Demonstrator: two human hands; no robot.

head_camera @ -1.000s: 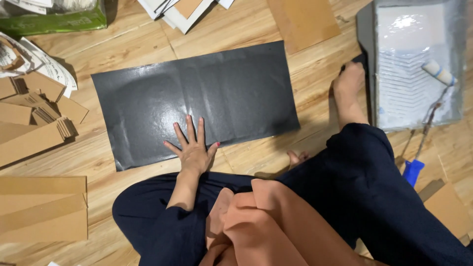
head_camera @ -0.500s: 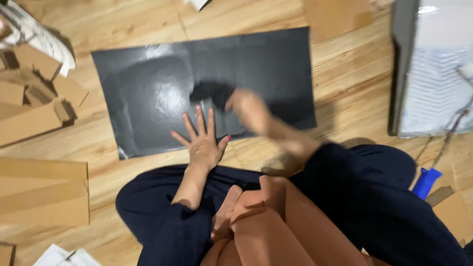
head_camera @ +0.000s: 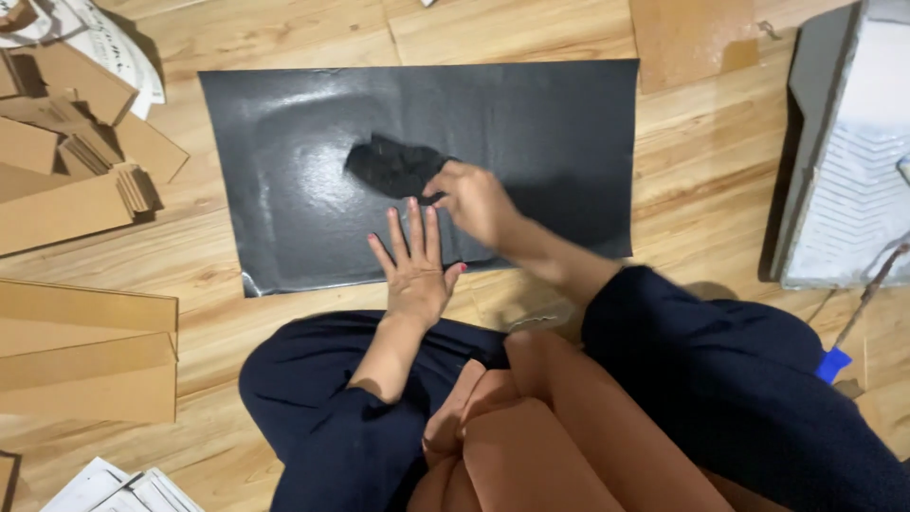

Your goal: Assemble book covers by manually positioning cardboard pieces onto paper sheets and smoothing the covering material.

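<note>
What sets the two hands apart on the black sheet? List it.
The left hand lies flat, fingers spread, on the black sheet's near edge; the right hand is closed around a dark cloth nearer the middle. The left hand holds nothing and looks sharp; the right hand looks blurred. Both are bare and over the sheet.

The left hand (head_camera: 417, 270) lay flat, fingers spread, on the near edge of a big shiny black sheet (head_camera: 531, 123) on the wooden floor (head_camera: 512, 33). The right hand (head_camera: 474, 201) held a crumpled black cloth (head_camera: 393, 166) against the sheet. Brown cardboard pieces (head_camera: 85, 351) sat nearby.
</note>
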